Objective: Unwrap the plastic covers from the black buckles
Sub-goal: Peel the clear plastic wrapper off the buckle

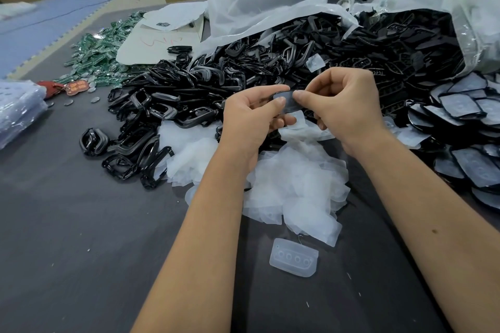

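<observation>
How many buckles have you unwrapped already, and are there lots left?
Many look done: peeled covers are piled below the hands. Right now the left hand and right hand pinch one black buckle. Plenty left: wrapped buckles are stacked on the right.

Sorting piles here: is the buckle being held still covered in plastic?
Cannot tell for sure: the buckle, pinched by the left hand and right hand, looks hazy grey.
</observation>
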A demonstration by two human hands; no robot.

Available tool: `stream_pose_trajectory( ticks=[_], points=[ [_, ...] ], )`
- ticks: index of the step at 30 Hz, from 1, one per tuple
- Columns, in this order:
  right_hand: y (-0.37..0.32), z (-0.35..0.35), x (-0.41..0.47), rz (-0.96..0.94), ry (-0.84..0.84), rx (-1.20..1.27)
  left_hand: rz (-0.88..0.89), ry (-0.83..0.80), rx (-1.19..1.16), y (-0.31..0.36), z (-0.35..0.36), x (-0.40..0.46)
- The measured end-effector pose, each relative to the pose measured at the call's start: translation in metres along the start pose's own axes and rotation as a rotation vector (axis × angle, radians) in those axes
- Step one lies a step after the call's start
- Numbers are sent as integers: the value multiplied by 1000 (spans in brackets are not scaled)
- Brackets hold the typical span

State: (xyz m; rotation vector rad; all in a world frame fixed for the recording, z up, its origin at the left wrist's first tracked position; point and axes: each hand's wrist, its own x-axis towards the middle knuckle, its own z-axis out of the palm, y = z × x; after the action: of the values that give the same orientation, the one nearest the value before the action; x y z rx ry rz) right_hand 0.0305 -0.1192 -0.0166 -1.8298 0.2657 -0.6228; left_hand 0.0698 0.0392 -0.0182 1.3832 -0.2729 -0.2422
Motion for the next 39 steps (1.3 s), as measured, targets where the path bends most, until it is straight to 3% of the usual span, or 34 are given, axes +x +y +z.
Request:
stream_pose_trajectory(
  ticks=[3, 8, 21, 32, 39],
  points=[
    [-1, 1, 0, 92, -11, 76, -13, 2, -34, 1, -1, 0],
    [-5, -2, -2, 334, -223, 358, -26, 2, -63, 0, -1, -1],
    [-8, -4, -4, 334, -272, 389, 30, -37, -53, 0, 2, -3],
    [-6, -5, 0, 211, -244, 329, 46, 5, -25, -1, 4, -1],
    [-8, -4, -3, -25, -225, -69, -7, 34, -11, 1, 0, -1]
  ],
)
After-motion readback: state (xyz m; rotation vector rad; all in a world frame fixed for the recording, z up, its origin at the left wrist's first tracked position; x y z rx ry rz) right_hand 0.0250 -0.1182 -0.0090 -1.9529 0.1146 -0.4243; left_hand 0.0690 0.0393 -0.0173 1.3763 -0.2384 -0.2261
